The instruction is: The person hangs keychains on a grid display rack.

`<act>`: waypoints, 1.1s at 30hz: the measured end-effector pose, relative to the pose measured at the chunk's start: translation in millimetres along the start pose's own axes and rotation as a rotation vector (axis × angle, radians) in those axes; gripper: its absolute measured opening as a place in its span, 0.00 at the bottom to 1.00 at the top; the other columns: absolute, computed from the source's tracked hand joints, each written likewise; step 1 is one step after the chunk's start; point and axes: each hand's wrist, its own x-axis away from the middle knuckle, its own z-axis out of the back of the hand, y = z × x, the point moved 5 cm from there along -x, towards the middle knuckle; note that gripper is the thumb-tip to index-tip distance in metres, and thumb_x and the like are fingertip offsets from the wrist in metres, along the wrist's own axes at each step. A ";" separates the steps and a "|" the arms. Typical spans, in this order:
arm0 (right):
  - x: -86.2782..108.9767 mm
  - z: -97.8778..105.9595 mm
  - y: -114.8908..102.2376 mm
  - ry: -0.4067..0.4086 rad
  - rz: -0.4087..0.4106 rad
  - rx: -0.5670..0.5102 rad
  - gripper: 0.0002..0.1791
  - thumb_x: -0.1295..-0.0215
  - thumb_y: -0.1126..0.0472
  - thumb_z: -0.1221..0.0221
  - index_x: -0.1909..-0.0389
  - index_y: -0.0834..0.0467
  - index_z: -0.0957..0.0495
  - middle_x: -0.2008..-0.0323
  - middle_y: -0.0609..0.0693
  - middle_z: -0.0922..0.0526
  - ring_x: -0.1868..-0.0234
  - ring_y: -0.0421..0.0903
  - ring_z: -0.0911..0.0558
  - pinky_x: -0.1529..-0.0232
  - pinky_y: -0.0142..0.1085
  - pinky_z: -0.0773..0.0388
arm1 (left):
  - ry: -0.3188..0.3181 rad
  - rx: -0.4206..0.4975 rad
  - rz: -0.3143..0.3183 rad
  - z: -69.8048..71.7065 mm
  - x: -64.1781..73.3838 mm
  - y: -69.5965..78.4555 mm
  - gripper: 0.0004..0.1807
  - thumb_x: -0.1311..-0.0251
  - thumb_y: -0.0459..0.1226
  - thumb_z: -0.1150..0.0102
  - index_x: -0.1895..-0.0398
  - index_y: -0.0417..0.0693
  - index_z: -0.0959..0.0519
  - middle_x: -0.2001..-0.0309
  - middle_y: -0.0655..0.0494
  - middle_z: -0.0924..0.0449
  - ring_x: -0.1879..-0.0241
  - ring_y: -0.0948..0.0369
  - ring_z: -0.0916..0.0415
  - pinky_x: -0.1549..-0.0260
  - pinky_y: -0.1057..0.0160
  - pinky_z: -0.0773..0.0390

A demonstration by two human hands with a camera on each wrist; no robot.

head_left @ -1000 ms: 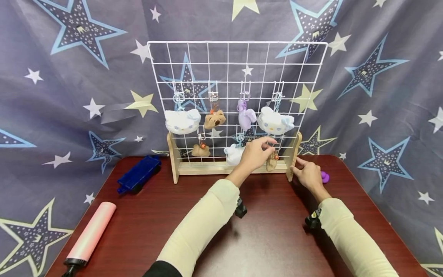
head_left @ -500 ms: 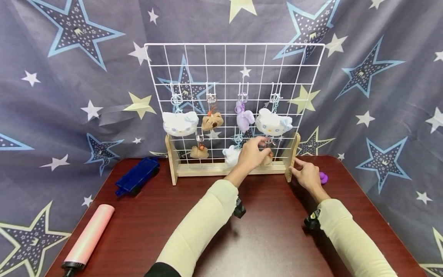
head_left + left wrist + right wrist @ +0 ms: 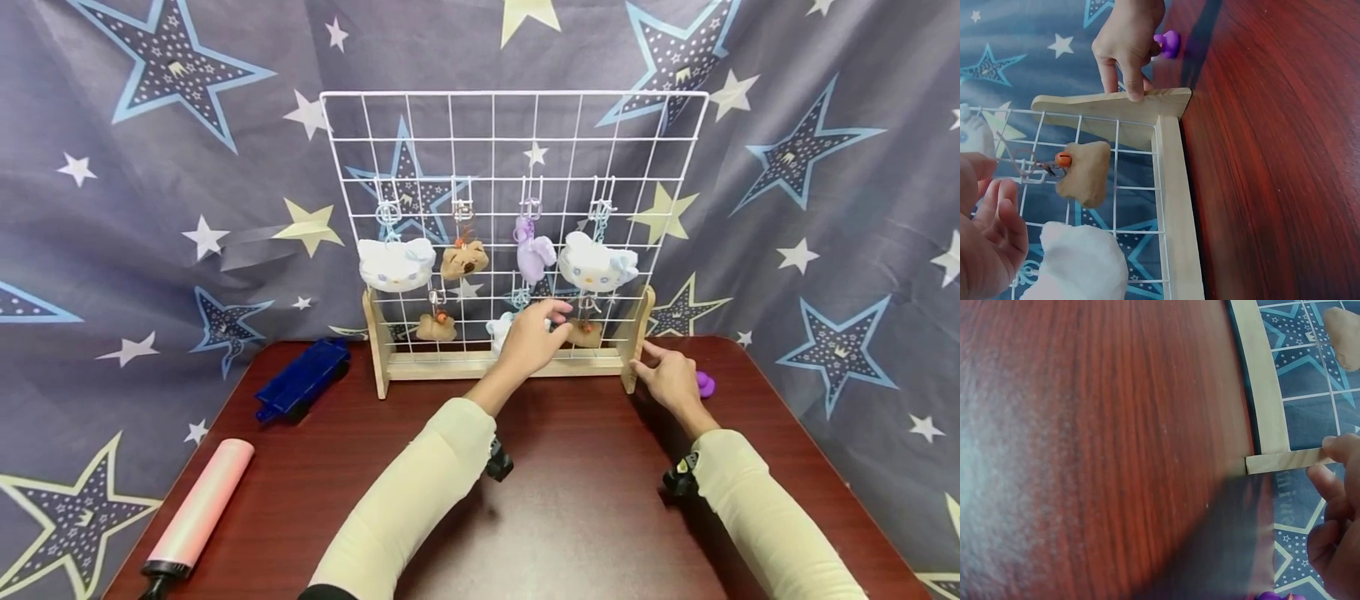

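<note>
A brown plush keychain (image 3: 585,335) with an orange bell hangs from a hook low on the right of the white wire grid rack (image 3: 492,137). My left hand (image 3: 532,337) is just left of it, fingers loosely bent around nothing; in the left wrist view, its fingertips (image 3: 1007,209) are apart from the keychain's ring. Behind this hand, a white plush keychain (image 3: 1079,262) is partly hidden in the head view. My right hand (image 3: 667,377) pinches the rack's right wooden side piece (image 3: 1288,460) between thumb and finger.
Above hang two white cat plushes (image 3: 395,265), a brown bear plush (image 3: 465,260) and a purple plush (image 3: 533,254). Another brown plush (image 3: 436,327) hangs lower left. A blue trolley-like toy (image 3: 303,379), a pink pump (image 3: 202,500) and a purple object (image 3: 705,384) lie on the table (image 3: 570,500).
My left hand has let go of the brown plush keychain's ring and drawn back left. The keychain now hangs from the hook by itself. My right hand keeps its grip on the wooden side piece.
</note>
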 end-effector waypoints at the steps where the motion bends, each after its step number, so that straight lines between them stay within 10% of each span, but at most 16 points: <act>1: -0.1 0.3 0.1 -0.001 0.000 0.000 0.29 0.35 0.52 0.34 0.34 0.56 0.22 0.71 0.57 0.10 0.53 0.75 0.17 0.52 0.62 0.22 | -0.009 0.002 -0.010 1.4 1.8 0.2 0.16 0.36 0.38 0.36 0.46 0.50 0.16 0.57 0.55 0.12 0.53 0.55 0.17 0.52 0.60 0.22; 14: 0.9 0.8 -1.5 -0.009 0.007 0.007 0.29 0.35 0.52 0.34 0.34 0.56 0.22 0.76 0.61 0.13 0.52 0.78 0.19 0.51 0.64 0.24 | -0.102 0.019 -0.064 22.8 31.5 -11.4 0.14 0.35 0.38 0.37 0.48 0.49 0.16 0.56 0.54 0.11 0.73 0.66 0.22 0.67 0.70 0.24; 21: 4.2 0.3 -1.5 -0.008 -0.011 0.007 0.27 0.34 0.52 0.35 0.36 0.56 0.21 0.54 0.69 0.14 0.49 0.79 0.21 0.49 0.65 0.25 | -0.102 0.021 -0.052 37.2 46.3 -27.3 0.14 0.35 0.37 0.36 0.47 0.49 0.16 0.57 0.53 0.11 0.72 0.65 0.21 0.67 0.69 0.22; 33: 4.8 0.8 -4.9 0.005 -0.014 0.026 0.27 0.35 0.51 0.34 0.36 0.53 0.20 0.57 0.68 0.13 0.52 0.77 0.19 0.56 0.64 0.22 | -0.130 0.013 -0.024 62.9 62.0 -44.4 0.15 0.35 0.37 0.36 0.46 0.50 0.17 0.56 0.53 0.11 0.69 0.60 0.19 0.63 0.65 0.20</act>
